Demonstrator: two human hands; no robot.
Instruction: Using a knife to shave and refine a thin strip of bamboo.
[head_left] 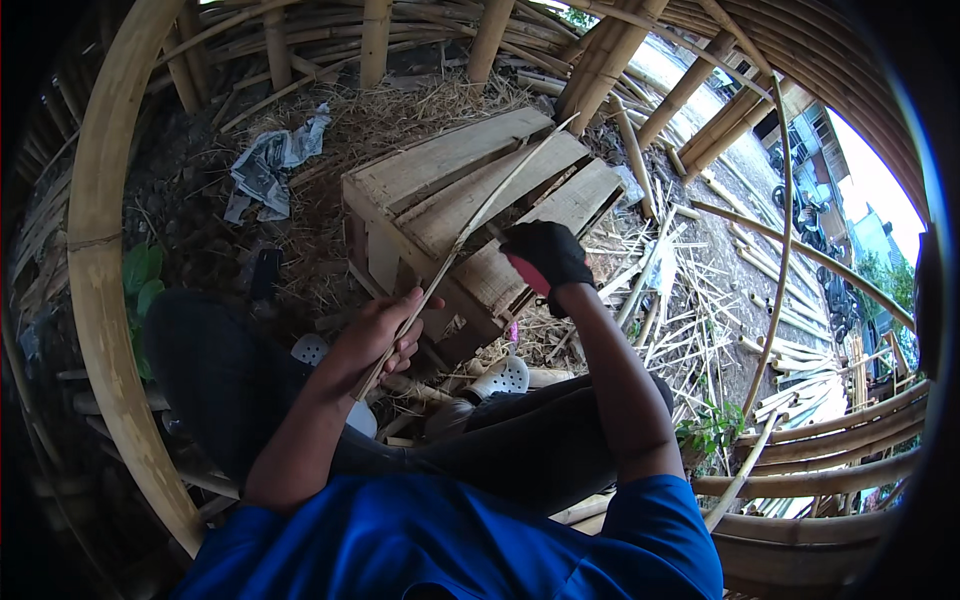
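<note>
My bare left hand [395,335] is closed around a long, thin bamboo strip [513,176]. From below that hand the strip slants up and away to the right, passing over a slatted wooden crate [440,160]. My right hand [546,262] wears a black glove with a red palm. It is closed, just right of the strip and above the crate's near slats. A small dark tip shows at the glove's left side, but what the fingers hold is hidden.
Crumpled newspaper [275,165] lies on straw-covered ground at the far left. Split bamboo pieces [690,310] litter the right side. A thick bamboo pole [97,240] curves up on my left. Perforated light clogs [505,377] show below the crate.
</note>
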